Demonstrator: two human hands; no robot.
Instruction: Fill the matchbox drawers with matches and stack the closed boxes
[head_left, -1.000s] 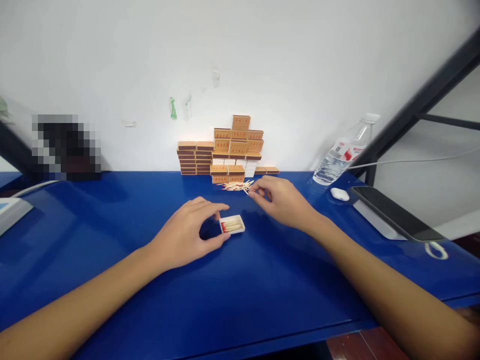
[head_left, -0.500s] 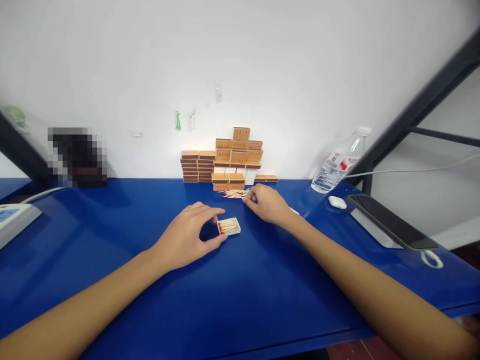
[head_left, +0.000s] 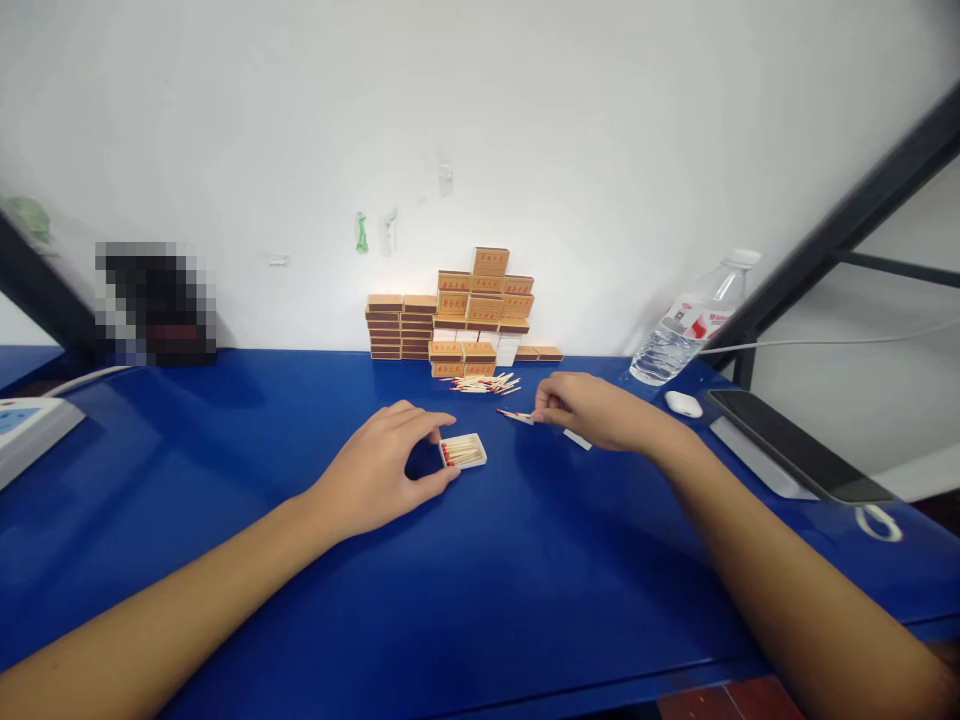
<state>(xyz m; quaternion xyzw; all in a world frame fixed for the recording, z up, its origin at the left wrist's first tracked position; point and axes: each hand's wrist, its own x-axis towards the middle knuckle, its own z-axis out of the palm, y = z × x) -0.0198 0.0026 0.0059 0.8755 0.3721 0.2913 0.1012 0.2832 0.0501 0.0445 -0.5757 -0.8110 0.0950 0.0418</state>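
My left hand [head_left: 375, 465] curves round the left end of a small white matchbox tray [head_left: 474, 461], thumb at its near side and fingers at its far side. Matches [head_left: 463, 450] with red heads lie in the tray, heads to the left. My right hand [head_left: 592, 410] is closed in a pinch on matches [head_left: 516, 415], their red heads pointing left just above the desk. Behind them is a loose pile of matches [head_left: 484, 384]. A white strip [head_left: 577, 439] lies partly under my right hand.
Matchboxes [head_left: 486, 309] are stacked against the wall, with more piled at their left [head_left: 385, 327]. To the right stand a tilted water bottle [head_left: 667, 335], a white earphone case [head_left: 683, 404] and a phone [head_left: 799, 445] on a stand. A power strip [head_left: 37, 430] sits at the far left of the blue desk [head_left: 465, 600].
My right hand has moved right and a little nearer, away from the pile, with matches in its fingertips. My left hand stays at the tray. The whole view has shifted slightly.
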